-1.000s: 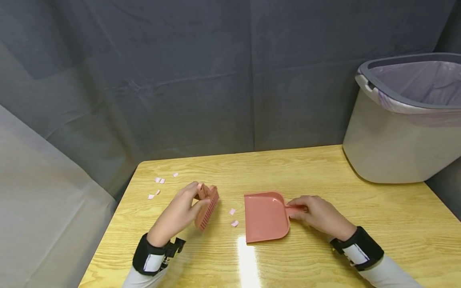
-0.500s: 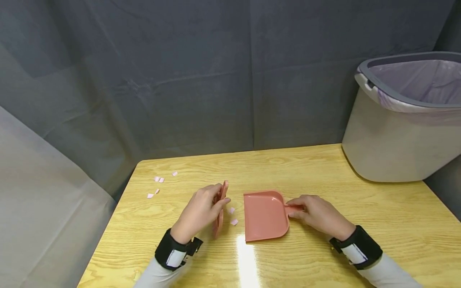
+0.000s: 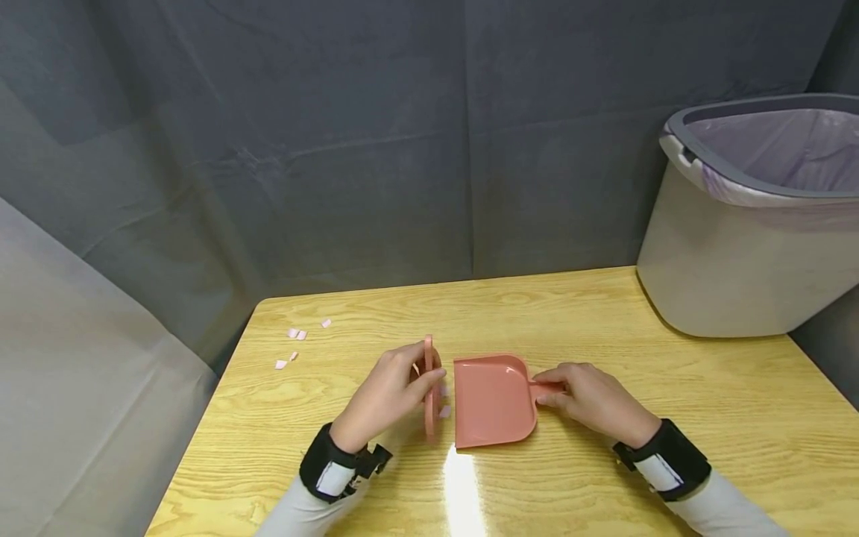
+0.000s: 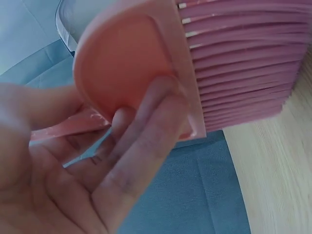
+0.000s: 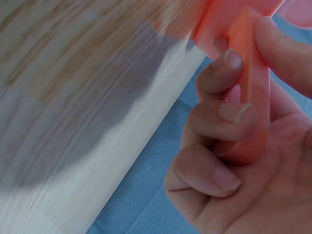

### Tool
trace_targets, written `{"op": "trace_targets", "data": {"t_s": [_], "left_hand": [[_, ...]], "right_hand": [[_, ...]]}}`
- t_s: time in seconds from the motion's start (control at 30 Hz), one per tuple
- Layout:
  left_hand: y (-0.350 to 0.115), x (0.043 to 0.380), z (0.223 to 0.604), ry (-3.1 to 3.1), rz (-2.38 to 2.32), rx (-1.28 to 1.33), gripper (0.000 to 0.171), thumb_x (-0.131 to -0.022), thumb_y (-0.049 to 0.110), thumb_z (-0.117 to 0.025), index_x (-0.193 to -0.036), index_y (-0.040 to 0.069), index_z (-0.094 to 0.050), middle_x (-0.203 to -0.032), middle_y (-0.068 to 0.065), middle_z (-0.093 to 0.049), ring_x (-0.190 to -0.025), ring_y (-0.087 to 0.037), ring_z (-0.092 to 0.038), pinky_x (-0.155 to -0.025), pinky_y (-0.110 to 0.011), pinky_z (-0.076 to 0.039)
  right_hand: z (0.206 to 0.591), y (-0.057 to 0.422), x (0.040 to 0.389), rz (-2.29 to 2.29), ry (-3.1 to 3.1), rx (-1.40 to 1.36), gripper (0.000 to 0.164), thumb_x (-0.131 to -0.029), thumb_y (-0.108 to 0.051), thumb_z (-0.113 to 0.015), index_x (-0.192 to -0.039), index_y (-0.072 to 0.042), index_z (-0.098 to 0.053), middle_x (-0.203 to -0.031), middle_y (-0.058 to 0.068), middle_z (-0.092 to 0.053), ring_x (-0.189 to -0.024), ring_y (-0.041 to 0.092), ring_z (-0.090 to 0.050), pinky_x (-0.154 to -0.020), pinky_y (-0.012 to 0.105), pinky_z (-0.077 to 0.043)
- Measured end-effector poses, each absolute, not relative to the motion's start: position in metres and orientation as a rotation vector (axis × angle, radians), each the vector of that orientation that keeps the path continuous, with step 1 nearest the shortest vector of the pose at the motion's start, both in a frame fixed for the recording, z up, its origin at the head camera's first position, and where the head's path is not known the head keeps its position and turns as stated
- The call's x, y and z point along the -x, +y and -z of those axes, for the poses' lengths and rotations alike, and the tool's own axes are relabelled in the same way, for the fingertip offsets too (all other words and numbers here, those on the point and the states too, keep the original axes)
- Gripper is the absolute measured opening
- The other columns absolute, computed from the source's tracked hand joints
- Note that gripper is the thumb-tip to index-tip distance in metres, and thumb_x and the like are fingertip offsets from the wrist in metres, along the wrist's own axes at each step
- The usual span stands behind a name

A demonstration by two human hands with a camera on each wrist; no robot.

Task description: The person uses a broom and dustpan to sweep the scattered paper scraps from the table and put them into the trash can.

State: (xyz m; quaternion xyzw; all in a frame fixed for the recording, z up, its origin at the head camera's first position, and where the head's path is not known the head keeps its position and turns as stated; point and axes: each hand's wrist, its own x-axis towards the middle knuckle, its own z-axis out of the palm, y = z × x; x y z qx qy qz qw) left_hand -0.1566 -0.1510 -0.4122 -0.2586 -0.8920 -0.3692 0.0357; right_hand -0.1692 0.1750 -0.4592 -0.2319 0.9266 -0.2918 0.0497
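My left hand grips a pink hand brush, held on edge just left of the dustpan. Its pink bristles show large in the left wrist view, with my fingers curled against the body. Two pale pink paper scraps lie between the brush and the dustpan's front lip, partly hidden by the brush. The pink dustpan rests on the table with its lip facing left. My right hand holds the dustpan's handle, its fingers wrapped round it in the right wrist view.
Several more paper scraps are scattered at the wooden table's far left. A grey bin with a purple-tinted liner stands at the back right. Dark cloth hangs behind the table's far edge.
My left hand has carried the brush rightward, towards the dustpan, and turned it more upright. The two near scraps have shifted slightly right. My right hand and the dustpan have hardly moved.
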Motion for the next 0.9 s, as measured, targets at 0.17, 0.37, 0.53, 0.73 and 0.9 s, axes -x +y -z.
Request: {"op": "trace_targets", "data": {"t_s": [0.17,0.37,0.53,0.73,0.9], "left_hand": [[-0.157,0.156,0.411,-2.714,1.322,0.814,0.009,-0.102,0.017,-0.067,-0.101,0.008,-0.067,-0.091,0.001,-0.068,-0.072,-0.010,-0.065,-0.065,-0.027,-0.056],[-0.167,0.155,0.406,-2.688,1.314,0.778,0.010,-0.103,0.016,-0.066,-0.094,0.012,-0.063,-0.101,-0.002,-0.069,-0.075,-0.007,-0.064,-0.068,-0.033,-0.058],[-0.174,0.157,0.406,-2.671,1.195,0.718,0.013,-0.101,0.013,-0.068,-0.090,0.014,-0.062,-0.088,0.004,-0.065,-0.075,-0.008,-0.062,-0.069,-0.032,-0.056],[-0.176,0.158,0.412,-2.713,1.031,0.582,0.007,-0.099,0.014,-0.071,-0.095,0.013,-0.066,-0.083,0.007,-0.061,-0.074,-0.010,-0.058,-0.066,-0.027,-0.051],[-0.166,0.161,0.420,-2.706,0.991,0.596,0.009,-0.099,0.013,-0.072,-0.094,0.012,-0.065,-0.077,0.006,-0.059,-0.066,-0.011,-0.055,-0.059,-0.026,-0.048]], "right_hand": [[0.460,0.175,0.169,0.891,2.824,0.705,0.030,-0.093,-0.027,-0.079,-0.117,-0.011,-0.079,-0.100,-0.002,-0.075,-0.088,0.012,-0.066,-0.077,0.041,-0.055],[0.459,0.175,0.169,0.892,2.824,0.705,0.030,-0.092,-0.027,-0.079,-0.117,-0.011,-0.079,-0.100,-0.002,-0.075,-0.089,0.012,-0.067,-0.078,0.042,-0.055],[0.459,0.175,0.170,0.893,2.827,0.701,0.030,-0.092,-0.028,-0.080,-0.117,-0.011,-0.079,-0.099,-0.002,-0.074,-0.087,0.011,-0.066,-0.076,0.040,-0.055],[0.459,0.175,0.170,0.897,2.830,0.698,0.030,-0.092,-0.028,-0.080,-0.117,-0.012,-0.079,-0.099,-0.003,-0.074,-0.087,0.010,-0.066,-0.076,0.040,-0.054],[0.460,0.176,0.170,0.894,2.833,0.701,0.030,-0.092,-0.029,-0.080,-0.116,-0.012,-0.079,-0.100,-0.003,-0.075,-0.088,0.011,-0.067,-0.077,0.040,-0.055]]}}
